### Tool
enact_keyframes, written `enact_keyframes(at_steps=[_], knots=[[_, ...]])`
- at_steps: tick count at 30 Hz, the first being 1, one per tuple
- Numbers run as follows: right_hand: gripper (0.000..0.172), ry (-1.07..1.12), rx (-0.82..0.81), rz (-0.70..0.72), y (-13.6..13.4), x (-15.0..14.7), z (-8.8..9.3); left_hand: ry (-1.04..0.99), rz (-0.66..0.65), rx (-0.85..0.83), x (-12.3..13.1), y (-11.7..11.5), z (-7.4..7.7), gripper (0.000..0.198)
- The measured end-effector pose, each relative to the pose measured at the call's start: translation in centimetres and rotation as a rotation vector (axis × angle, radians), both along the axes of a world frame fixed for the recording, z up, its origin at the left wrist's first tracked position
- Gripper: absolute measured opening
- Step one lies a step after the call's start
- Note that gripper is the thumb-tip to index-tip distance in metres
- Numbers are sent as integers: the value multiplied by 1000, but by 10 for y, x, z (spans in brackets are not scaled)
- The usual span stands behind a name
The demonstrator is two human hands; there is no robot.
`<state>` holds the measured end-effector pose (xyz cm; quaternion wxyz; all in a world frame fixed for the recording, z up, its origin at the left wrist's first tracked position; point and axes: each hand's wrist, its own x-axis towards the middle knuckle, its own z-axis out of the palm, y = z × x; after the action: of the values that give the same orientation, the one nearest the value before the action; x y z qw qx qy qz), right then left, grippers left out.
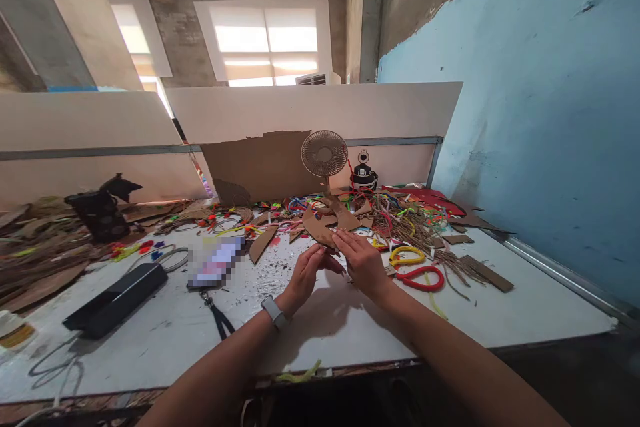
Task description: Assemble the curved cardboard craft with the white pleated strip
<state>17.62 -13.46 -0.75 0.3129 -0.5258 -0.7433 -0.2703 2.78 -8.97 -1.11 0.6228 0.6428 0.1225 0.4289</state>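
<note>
A curved piece of brown cardboard (319, 230) is held above the table between both hands. My left hand (306, 278) grips its lower edge, with thumb and fingers bent around it; the fingertips are partly hidden. My right hand (363, 262) lies over the cardboard's near right end with its fingers pressed together on the surface. Just right of my right hand are scissors, one handle yellow (407, 254) and one red (421, 278); their blades are mostly hidden. A loose cardboard offcut (263, 244) lies to the left.
A small fan (324, 154) stands behind the hands, beside a dark bottle (364, 177). Tangled craft stems and twine (400, 217) cover the table's back. On the left are a phone (217, 263), a black box (117, 300) and cables. A cardboard sheet (260, 167) leans on the partition.
</note>
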Motion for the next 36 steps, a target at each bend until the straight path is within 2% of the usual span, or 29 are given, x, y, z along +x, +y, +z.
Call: enact_keyframes(at_steps=[15,36], knots=[[38,7,8,14,1,-1,-2,-4,23,-19,0,3,-4,36],[46,83,-13,29,1,-3,-6,-20,21,-6,-2,3,-4,37]])
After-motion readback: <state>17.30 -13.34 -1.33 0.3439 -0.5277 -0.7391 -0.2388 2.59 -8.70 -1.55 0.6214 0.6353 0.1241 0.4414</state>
